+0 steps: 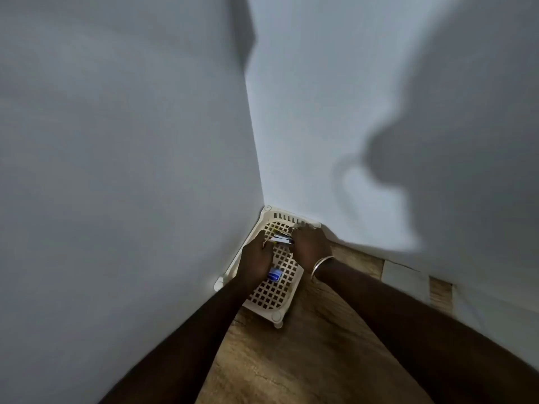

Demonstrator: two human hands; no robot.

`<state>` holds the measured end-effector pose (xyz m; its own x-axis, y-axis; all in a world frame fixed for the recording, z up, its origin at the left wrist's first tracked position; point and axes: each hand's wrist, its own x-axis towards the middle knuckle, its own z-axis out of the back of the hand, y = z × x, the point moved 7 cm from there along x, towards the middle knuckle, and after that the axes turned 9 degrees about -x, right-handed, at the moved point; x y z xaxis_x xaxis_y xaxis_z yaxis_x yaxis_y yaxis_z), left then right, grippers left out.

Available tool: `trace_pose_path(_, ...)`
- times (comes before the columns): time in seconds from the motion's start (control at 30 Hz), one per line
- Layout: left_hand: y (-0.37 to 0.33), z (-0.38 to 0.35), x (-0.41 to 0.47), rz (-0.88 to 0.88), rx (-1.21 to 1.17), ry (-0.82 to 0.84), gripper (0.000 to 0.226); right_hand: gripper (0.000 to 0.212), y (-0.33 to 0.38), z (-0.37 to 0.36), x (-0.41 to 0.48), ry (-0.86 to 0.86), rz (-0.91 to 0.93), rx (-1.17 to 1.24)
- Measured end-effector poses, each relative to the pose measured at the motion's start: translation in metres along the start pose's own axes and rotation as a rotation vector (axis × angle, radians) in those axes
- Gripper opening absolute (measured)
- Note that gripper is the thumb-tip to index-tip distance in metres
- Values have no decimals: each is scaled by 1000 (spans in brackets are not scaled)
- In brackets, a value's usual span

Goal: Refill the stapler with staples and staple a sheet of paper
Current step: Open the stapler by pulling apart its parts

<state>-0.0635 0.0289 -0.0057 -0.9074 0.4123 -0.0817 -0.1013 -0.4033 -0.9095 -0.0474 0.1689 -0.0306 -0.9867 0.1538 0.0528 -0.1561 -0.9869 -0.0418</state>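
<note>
No text, label, brand or number can be read anywhere in the head view. The small blue box (274,274) lying on the lattice floor of the cream plastic basket (269,295), near its left edge, carries dark markings on its face, but they are too small and blurred to make out as letters.

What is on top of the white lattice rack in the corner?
On the white lattice rack: a small blue item and a dark, metallic object between the left hand and right hand. Hands cover the rest.
</note>
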Motion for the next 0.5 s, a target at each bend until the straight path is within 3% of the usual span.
trace_pose_path(0.23,17,-5,9,132,-141,-8,30,14,-2,-1,-1,-47,-37,-7)
trace_pose_path(0.5,16,-6,-3,199,-297,-115,32,20,-21,13,-29,-143,-144,273)
